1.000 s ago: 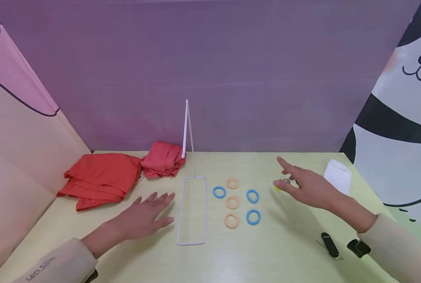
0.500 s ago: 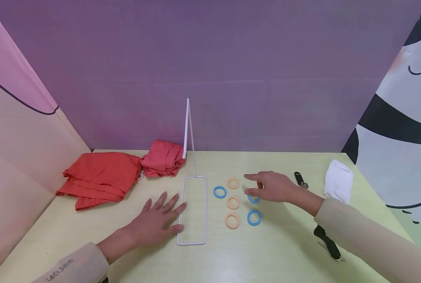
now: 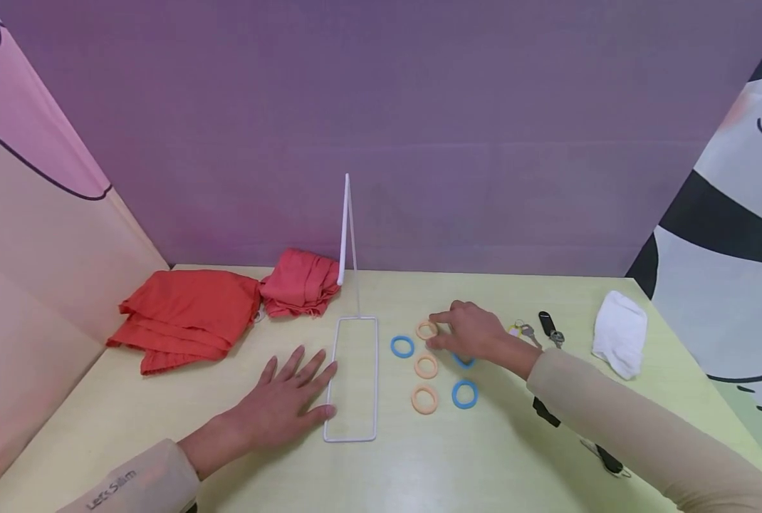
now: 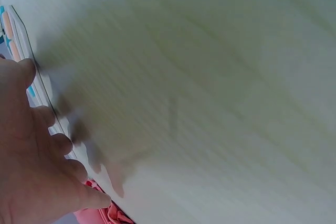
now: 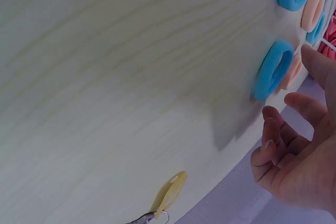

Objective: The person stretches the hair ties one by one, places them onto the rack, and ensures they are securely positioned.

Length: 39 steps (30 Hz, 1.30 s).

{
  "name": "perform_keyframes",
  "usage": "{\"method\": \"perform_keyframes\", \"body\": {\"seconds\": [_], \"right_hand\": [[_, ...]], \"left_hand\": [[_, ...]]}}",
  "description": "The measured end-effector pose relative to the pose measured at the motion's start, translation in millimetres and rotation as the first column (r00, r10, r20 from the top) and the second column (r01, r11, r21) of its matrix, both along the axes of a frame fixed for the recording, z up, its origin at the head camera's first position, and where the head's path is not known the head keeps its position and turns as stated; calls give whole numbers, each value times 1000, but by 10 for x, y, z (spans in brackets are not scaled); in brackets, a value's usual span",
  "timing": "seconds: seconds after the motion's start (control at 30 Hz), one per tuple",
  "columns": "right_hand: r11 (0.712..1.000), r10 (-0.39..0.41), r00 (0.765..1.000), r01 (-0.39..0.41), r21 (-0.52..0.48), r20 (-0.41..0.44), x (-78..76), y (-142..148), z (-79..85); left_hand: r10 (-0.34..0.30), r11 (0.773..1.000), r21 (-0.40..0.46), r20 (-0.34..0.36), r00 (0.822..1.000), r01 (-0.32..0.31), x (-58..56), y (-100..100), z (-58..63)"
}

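Orange ring (image 3: 419,330), farthest of three on the surface (image 3: 419,470), and the right grip (image 3: 472,331) is at it, spread rather than pinching, contact unclear, left grip (image 3: 277,410) splayed at the white frame (image 3: 377,377): a reach, seemingly, calling next for a careful pinch!

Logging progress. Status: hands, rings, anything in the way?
Right hand at farthest orange ring, contact unclear. Left hand spread at white rack's base. Nothing visibly blocking; one blue ring partly hidden.
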State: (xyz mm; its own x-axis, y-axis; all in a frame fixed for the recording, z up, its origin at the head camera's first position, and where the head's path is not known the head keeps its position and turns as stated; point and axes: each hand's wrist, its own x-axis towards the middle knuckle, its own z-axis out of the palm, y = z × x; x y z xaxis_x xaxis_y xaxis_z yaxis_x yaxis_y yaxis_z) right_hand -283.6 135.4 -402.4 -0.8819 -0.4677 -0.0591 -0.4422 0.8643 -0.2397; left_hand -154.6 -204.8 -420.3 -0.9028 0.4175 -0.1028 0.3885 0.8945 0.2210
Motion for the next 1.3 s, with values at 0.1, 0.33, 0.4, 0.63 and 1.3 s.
{"method": "perform_keyframes", "body": {"seconds": [0.1, 0.33, 0.4, 0.63, 1.3], "right_hand": [[1000, -19, 999, 19, 4, 26, -32, -28, -2], [999, -33, 999, 33, 6, 39, -53, -63, -10], [1000, -12, 1000, 12, 6, 14, -52, -71, -21], [1000, 15, 999, -15, 13, -34, -43, -125, -50], [993, 24, 985, -44, -111, -171, 50, -159, 20]], "left_hand": [[-2, 1000, 7, 18, 1000, 2, -10, -1, 6], [-21, 1000, 18, 57, 998, 20, -28, -2, 9], [-25, 1000, 17, 62, 998, 24, -28, -6, 13], [-48, 999, -1, 72, 996, 48, -26, -23, 12], [-62, 998, 9, 77, 995, 62, -30, -35, 13]]}}
